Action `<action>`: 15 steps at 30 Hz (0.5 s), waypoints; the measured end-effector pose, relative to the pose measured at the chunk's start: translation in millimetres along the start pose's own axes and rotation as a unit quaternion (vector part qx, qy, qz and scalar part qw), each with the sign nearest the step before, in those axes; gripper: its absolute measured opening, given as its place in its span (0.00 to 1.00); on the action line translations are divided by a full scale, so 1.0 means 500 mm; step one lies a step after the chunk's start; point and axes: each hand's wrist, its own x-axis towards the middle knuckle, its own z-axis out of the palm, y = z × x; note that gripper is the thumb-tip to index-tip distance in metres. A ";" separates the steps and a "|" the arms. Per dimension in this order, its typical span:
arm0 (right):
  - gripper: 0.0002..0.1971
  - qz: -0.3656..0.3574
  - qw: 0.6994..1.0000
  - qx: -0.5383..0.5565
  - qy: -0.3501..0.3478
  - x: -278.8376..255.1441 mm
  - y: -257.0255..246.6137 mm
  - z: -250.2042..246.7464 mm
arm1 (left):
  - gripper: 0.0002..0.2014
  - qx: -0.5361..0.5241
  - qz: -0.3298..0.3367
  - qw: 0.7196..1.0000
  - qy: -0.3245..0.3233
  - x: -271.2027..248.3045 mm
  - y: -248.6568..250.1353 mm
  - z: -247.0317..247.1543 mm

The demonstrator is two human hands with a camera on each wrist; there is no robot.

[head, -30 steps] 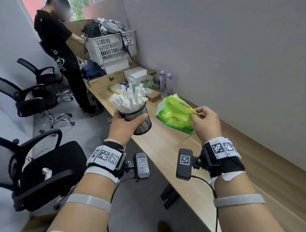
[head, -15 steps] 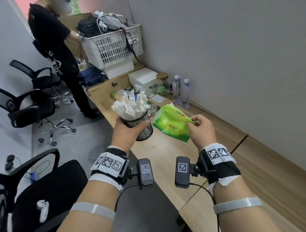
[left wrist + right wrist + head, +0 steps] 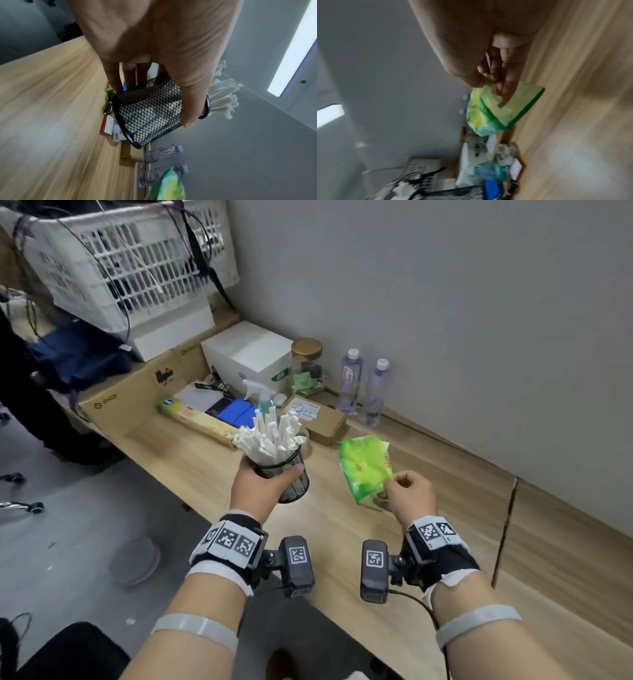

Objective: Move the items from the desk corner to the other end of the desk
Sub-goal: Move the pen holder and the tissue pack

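Observation:
My left hand [image 3: 265, 479] grips a black mesh cup [image 3: 289, 479] [image 3: 150, 115] full of white paper-wrapped sticks [image 3: 270, 434], held upright above the wooden desk [image 3: 191, 460]. Thumb and fingers wrap its wall in the left wrist view. My right hand [image 3: 404, 491] pinches the near end of a green tissue pack [image 3: 366, 469] [image 3: 496, 112], held just above the desk to the right of the cup. Both are close to the cluttered desk end.
Against the wall stand two water bottles [image 3: 363, 388], a gold-lidded jar [image 3: 306, 354], a white box [image 3: 246, 356] and a spray bottle [image 3: 262, 397]. Cardboard boxes [image 3: 325, 422], a blue item [image 3: 236, 412] and a white basket [image 3: 130, 261] fill the far end. Grey floor lies left.
I have moved closer to the cluttered desk end; both hands, still holding the cup and the tissue pack, now hang lower over the desk. The person at the far end has left the view.

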 end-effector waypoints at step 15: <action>0.01 0.108 0.983 -0.131 0.072 0.250 0.039 0.198 | 0.36 0.092 -0.090 0.987 -0.092 0.188 -0.127 0.063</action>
